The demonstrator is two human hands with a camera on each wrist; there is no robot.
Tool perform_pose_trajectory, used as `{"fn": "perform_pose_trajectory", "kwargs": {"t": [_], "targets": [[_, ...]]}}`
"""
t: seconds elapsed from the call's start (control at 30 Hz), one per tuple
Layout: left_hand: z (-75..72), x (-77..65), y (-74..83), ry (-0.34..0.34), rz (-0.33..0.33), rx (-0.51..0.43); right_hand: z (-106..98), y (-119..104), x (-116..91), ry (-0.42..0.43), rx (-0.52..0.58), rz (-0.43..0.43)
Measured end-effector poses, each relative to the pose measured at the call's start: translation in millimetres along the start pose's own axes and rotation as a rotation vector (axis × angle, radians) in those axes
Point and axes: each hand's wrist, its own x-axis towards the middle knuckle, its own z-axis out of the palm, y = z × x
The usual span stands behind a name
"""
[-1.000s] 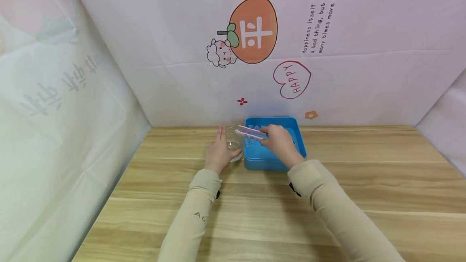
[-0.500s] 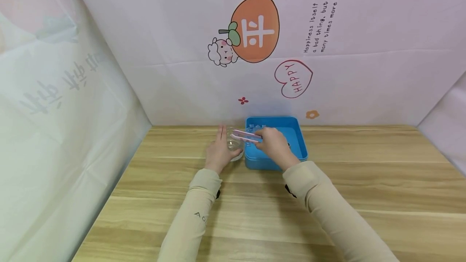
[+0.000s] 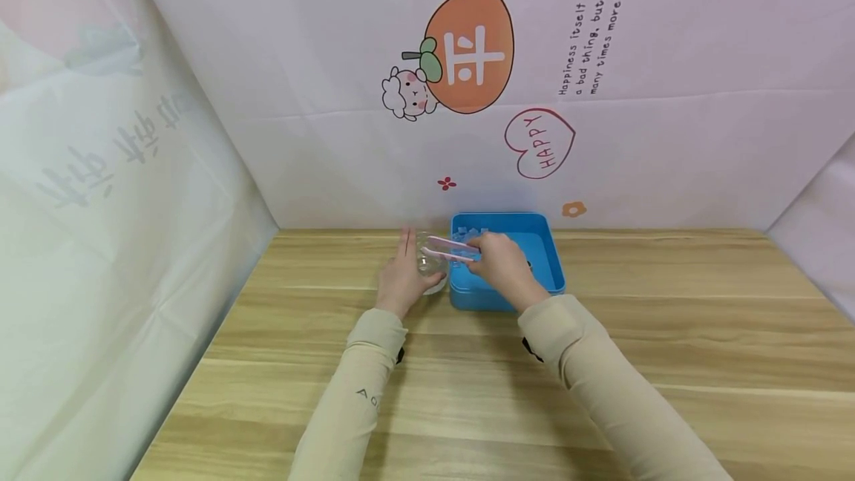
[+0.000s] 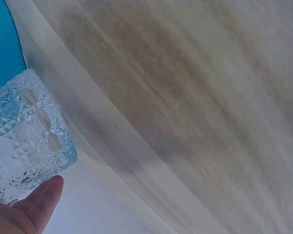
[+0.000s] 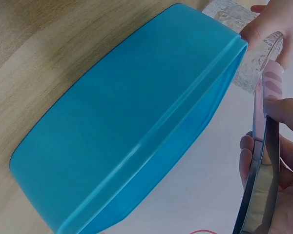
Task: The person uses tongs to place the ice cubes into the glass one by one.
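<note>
My left hand [image 3: 401, 278] holds a clear cut-glass tumbler [image 4: 31, 134] by its side, thumb in front and fingers at the left. The tumbler stands against the left side of the blue plastic box [image 3: 490, 300]. In my right hand [image 3: 504, 263] is a pair of tongs [image 5: 272, 84] with pink tips and metal arms. The tips are over the tumbler's mouth, apart from each other, and I see nothing clear between them. Several small clear cube-like pieces [image 3: 473, 232] lie at the box's left end, partly hidden by the tongs and right hand.
The wood-grain table [image 3: 454, 392] runs up to a white printed cloth [image 3: 334, 169] just behind the box and tumbler. Another white cloth [image 3: 133, 243] hangs at the left edge. A small dark spot shows in the box beside my right hand.
My right hand has moved left with the tongs, from over the box to over the tumbler. The tongs' arms now look slightly wider apart. My left hand stays on the tumbler.
</note>
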Motion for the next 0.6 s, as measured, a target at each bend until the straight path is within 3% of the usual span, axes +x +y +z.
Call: {"fn": "perform_pose_trajectory", "kwargs": {"t": [0.6], "targets": [[1.7, 0.2, 0.5, 0.007, -0.004, 0.021, -17, 13, 4, 0.062, 0.071, 0.050]]}}
